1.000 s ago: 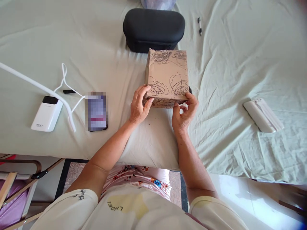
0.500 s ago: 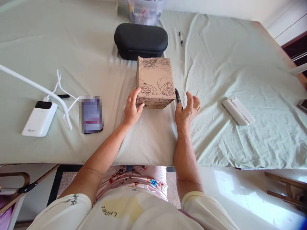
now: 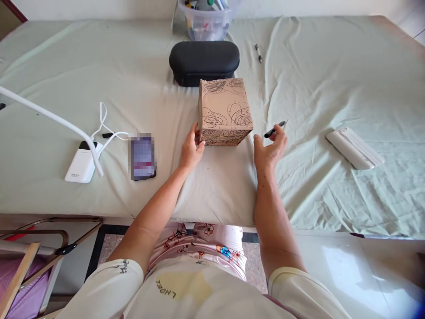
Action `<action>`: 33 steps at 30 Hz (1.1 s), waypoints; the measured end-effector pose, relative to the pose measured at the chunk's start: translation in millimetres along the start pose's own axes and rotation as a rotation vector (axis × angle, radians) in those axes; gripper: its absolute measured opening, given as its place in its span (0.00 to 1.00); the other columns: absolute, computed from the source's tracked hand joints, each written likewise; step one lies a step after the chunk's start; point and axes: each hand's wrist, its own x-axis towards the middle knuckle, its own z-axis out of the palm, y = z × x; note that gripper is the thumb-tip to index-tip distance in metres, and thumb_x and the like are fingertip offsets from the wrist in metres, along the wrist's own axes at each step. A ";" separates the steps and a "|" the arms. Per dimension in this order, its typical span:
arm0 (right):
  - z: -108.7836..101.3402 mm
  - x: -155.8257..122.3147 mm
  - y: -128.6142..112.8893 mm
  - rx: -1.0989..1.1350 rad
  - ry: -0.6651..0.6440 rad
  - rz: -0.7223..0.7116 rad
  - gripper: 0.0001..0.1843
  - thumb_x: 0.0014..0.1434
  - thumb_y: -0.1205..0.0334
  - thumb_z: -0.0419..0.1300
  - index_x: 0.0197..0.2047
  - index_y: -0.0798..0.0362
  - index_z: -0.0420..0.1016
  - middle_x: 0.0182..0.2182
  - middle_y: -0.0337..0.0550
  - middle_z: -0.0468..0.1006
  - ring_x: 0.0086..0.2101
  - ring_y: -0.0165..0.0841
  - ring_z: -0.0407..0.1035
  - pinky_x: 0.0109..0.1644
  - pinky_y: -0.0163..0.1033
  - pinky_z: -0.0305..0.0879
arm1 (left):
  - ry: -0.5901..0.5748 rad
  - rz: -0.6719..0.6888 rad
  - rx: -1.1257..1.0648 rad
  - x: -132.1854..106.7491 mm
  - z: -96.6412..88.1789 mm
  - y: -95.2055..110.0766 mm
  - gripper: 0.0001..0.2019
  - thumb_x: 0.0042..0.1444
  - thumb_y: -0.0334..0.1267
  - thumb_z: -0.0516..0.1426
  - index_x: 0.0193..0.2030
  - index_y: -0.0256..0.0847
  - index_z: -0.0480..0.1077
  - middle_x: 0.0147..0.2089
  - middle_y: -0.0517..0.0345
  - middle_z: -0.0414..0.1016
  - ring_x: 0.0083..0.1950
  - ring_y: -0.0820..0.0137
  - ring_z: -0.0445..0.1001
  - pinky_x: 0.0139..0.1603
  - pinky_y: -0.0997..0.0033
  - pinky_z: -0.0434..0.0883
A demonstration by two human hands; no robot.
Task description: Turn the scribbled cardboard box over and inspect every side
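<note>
A brown cardboard box [image 3: 223, 103] with black scribbled loops on its top and front stands on the cloth in front of me. My left hand [image 3: 191, 149] grips its near left corner, thumb at the front and fingers along the left side. To the right of the box, apart from it, my right hand [image 3: 271, 150] has a black marker [image 3: 275, 129] at its fingers. The marker slants up to the right, with its thin tip pointing away from the box; the thumb is spread towards the box.
Behind the box lie a black zip case [image 3: 204, 62], a clear plastic tub [image 3: 207, 24] with items and a pen [image 3: 258, 53]. A phone [image 3: 142, 157], white power bank [image 3: 81, 164] and white cable arm [image 3: 49, 117] are left. A white pack [image 3: 354, 148] lies right on the green cloth [image 3: 318, 84].
My right hand has turned the marker from near the box edge to a slant up and right. The left hand stays at the box corner. The whole view has shifted slightly.
</note>
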 end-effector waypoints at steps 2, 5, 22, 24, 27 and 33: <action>-1.4 -5.5 -4.1 0.111 0.138 -0.148 0.32 0.59 0.52 0.60 0.64 0.52 0.64 0.51 0.51 0.73 0.50 0.42 0.70 0.62 0.56 0.68 | 0.005 0.007 0.011 0.6 1.2 -4.8 0.30 0.68 0.38 0.59 0.74 0.45 0.57 0.67 0.44 0.75 0.61 0.61 0.80 0.64 0.57 0.79; -7.4 -24.6 -20.4 0.280 0.311 -0.357 0.17 0.67 0.47 0.54 0.52 0.49 0.66 0.45 0.48 0.71 0.46 0.40 0.71 0.56 0.55 0.70 | -0.021 0.053 0.035 0.2 1.9 -10.0 0.29 0.67 0.38 0.59 0.73 0.44 0.59 0.67 0.42 0.75 0.61 0.61 0.81 0.64 0.55 0.79; -10.2 -60.8 -50.9 0.284 -0.077 -0.738 0.11 0.71 0.52 0.58 0.41 0.48 0.77 0.33 0.41 0.82 0.33 0.34 0.74 0.49 0.46 0.70 | -0.020 0.064 0.092 0.7 -0.7 -7.7 0.31 0.63 0.29 0.56 0.73 0.45 0.59 0.67 0.45 0.76 0.65 0.59 0.78 0.66 0.53 0.78; -12.8 -57.5 -46.3 0.334 -0.015 -0.665 0.13 0.71 0.50 0.56 0.41 0.48 0.76 0.33 0.41 0.81 0.34 0.35 0.74 0.49 0.48 0.71 | -0.021 0.065 0.103 0.3 -0.7 -8.5 0.31 0.64 0.29 0.55 0.73 0.44 0.58 0.66 0.44 0.77 0.64 0.58 0.79 0.65 0.52 0.78; -15.6 -55.5 -45.1 0.523 0.055 -0.727 0.11 0.70 0.50 0.57 0.45 0.46 0.76 0.33 0.41 0.79 0.35 0.36 0.74 0.47 0.48 0.72 | -0.026 0.046 0.109 0.2 -0.6 -7.7 0.32 0.62 0.27 0.56 0.73 0.44 0.59 0.65 0.44 0.77 0.64 0.58 0.78 0.66 0.52 0.78; -14.3 -64.6 -56.0 0.519 -0.181 -0.920 0.14 0.70 0.58 0.58 0.56 0.42 0.78 0.42 0.43 0.79 0.43 0.35 0.76 0.48 0.43 0.74 | -0.039 0.031 0.090 2.6 -0.1 -5.0 0.32 0.61 0.27 0.55 0.73 0.43 0.59 0.69 0.45 0.74 0.69 0.57 0.75 0.71 0.51 0.75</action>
